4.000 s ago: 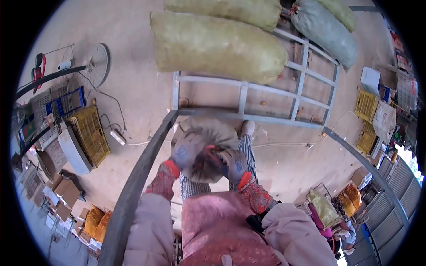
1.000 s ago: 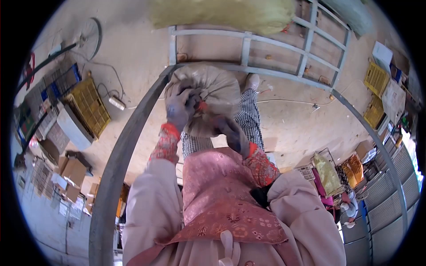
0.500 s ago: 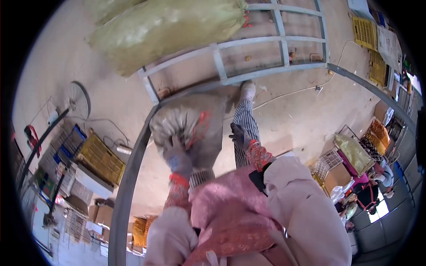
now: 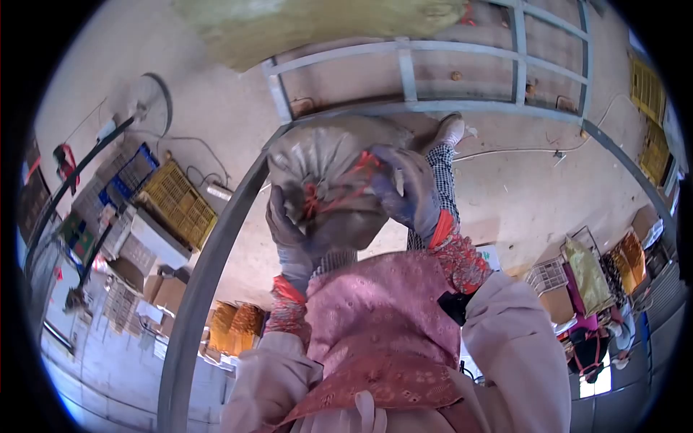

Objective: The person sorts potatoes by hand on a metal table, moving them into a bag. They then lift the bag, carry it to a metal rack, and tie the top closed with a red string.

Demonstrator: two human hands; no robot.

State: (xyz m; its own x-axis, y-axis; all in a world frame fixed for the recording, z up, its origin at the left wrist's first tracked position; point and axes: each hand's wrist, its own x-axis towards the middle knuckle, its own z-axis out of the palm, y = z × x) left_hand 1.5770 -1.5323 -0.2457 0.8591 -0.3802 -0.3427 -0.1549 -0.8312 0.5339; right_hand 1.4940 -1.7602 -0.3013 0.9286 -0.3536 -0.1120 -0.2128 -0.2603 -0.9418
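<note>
A grey-brown sack (image 4: 354, 227) stands between my legs, its top gathered into pleats and tied with red string (image 4: 345, 198). My left hand (image 4: 287, 225), in a grey glove, lies against the near left side of the sack, fingers extended and not closed on it. At the right of the gathered top, my right hand (image 4: 415, 189), in a dark glove, has its fingers curled at a raised loop of the string. The loop reaches the fingertips; the exact grip is blurred.
A metal frame (image 4: 476, 50) lies ahead, with a long rail (image 4: 209, 281) on my left. Large yellow-green sacks (image 4: 310, 25) lie beyond. Yellow crates (image 4: 177, 202) stand left, a fan (image 4: 155, 105) farther off. A cable (image 4: 520, 150) crosses the floor; goods are piled at right.
My right hand has come from beside my leg to the red string. My left hand has moved from the gathered neck to the sack's side. The view has shifted.
</note>
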